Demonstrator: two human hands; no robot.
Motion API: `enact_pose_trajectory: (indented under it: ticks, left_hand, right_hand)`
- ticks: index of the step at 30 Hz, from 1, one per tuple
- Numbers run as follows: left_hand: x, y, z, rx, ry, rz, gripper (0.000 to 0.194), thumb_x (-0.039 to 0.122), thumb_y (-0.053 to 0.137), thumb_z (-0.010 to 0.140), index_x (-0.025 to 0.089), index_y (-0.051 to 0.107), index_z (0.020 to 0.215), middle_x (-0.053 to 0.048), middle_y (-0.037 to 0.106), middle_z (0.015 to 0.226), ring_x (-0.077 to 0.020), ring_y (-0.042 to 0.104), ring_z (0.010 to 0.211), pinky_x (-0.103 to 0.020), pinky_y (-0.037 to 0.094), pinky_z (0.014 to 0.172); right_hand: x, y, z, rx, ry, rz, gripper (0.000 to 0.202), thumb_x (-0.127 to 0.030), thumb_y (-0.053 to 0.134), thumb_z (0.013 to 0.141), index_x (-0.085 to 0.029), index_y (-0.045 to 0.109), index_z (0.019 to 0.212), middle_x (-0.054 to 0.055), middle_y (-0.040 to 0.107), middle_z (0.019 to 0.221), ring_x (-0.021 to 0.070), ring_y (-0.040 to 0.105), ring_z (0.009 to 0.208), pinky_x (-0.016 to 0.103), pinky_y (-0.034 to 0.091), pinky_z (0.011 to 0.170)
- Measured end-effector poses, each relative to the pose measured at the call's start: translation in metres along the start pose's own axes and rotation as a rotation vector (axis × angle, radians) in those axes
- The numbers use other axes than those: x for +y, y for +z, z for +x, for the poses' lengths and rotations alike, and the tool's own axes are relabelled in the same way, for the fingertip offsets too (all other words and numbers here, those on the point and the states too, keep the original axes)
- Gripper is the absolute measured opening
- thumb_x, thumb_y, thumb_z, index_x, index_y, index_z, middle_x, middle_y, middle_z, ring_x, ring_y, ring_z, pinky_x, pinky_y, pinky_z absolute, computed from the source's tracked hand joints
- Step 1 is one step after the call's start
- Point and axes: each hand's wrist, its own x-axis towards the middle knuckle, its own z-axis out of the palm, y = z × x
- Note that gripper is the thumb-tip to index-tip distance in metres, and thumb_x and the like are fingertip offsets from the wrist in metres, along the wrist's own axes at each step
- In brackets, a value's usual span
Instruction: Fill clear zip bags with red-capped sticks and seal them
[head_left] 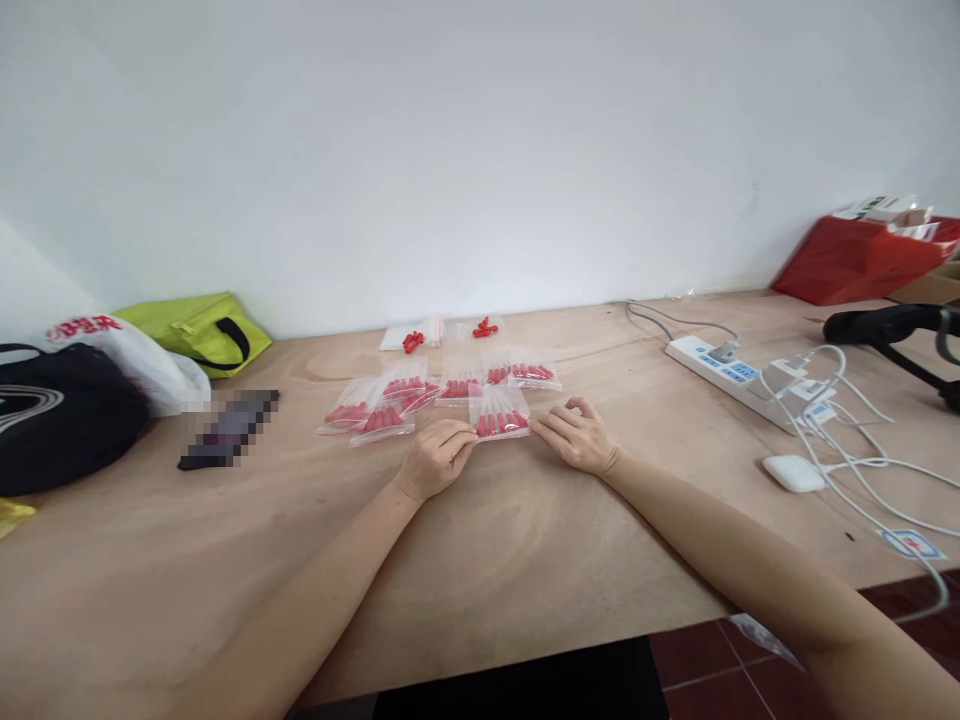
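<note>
A small clear plastic bag (499,412) with several red-ended sticks side by side in it lies on the table in front of me. My left hand (439,458) pinches its near left corner, thumb and fingers together. At the near right corner, my right hand (576,436) grips the bag's edge with its fingertips. Similar filled bags (382,418) overlap to the left, and more filled bags (532,370) lie just behind. Loose red pieces (485,327) and another red cluster (412,342) rest farther back on flat clear bags (394,336).
A white power strip (727,375) with tangled cables and a white charger case (793,473) lie right. A red bag (855,260) and black headset (885,325) stand beyond. Left are a black bag (71,420), a white bag (161,370), a green bag (202,330) and a pixelated dark object (229,430).
</note>
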Motion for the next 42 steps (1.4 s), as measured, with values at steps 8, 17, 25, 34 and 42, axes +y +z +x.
enact_pose_trajectory:
  ticks: [8, 17, 25, 34, 42]
  left_hand:
    - [0.005, 0.009, 0.008, -0.007, 0.116, 0.047, 0.009, 0.015, 0.053, 0.081, 0.017, 0.060, 0.086, -0.004, 0.066, 0.082, -0.0144, 0.062, 0.080, -0.029, 0.053, 0.073]
    - [0.014, 0.017, 0.018, 0.061, 0.228, 0.140, 0.010, 0.011, 0.051, 0.081, 0.015, 0.060, 0.083, -0.003, 0.067, 0.082, -0.0144, 0.062, 0.076, -0.029, 0.052, 0.070]
    - [0.011, 0.011, 0.017, 0.051, 0.266, 0.167, 0.008, 0.011, 0.051, 0.081, 0.015, 0.058, 0.082, -0.004, 0.066, 0.081, -0.0136, 0.061, 0.076, -0.029, 0.051, 0.072]
    - [-0.005, 0.004, 0.008, 0.063, 0.245, 0.270, 0.009, 0.009, 0.049, 0.082, 0.015, 0.056, 0.082, -0.005, 0.064, 0.079, -0.0157, 0.060, 0.075, -0.033, 0.050, 0.075]
    - [-0.013, 0.001, 0.006, 0.057, 0.170, 0.336, 0.012, 0.013, 0.049, 0.083, 0.015, 0.054, 0.073, -0.004, 0.061, 0.070, -0.0157, 0.058, 0.070, -0.032, 0.048, 0.071]
  right_hand:
    - [-0.006, 0.003, 0.007, 0.058, -0.049, 0.007, 0.022, -0.011, 0.041, 0.086, -0.021, 0.060, 0.084, 0.000, 0.063, 0.075, 0.0120, 0.050, 0.072, 0.032, 0.029, 0.073]
    - [-0.031, 0.008, 0.031, 0.098, -0.055, 0.005, 0.020, -0.011, 0.043, 0.083, -0.016, 0.059, 0.075, 0.001, 0.057, 0.065, 0.0114, 0.045, 0.066, 0.032, 0.026, 0.072]
    - [-0.030, 0.008, 0.028, 0.158, -0.071, 0.006, 0.016, -0.010, 0.044, 0.082, -0.017, 0.059, 0.081, 0.000, 0.060, 0.070, 0.0105, 0.047, 0.070, 0.033, 0.025, 0.075]
    - [-0.022, 0.005, 0.020, 0.120, 0.005, 0.057, 0.020, -0.010, 0.043, 0.080, -0.020, 0.059, 0.084, -0.001, 0.064, 0.075, 0.0104, 0.051, 0.075, 0.035, 0.024, 0.082]
    - [-0.016, 0.000, 0.016, 0.076, 0.056, 0.123, 0.021, -0.011, 0.042, 0.080, -0.020, 0.061, 0.080, 0.000, 0.062, 0.072, 0.0109, 0.050, 0.074, 0.034, 0.025, 0.080]
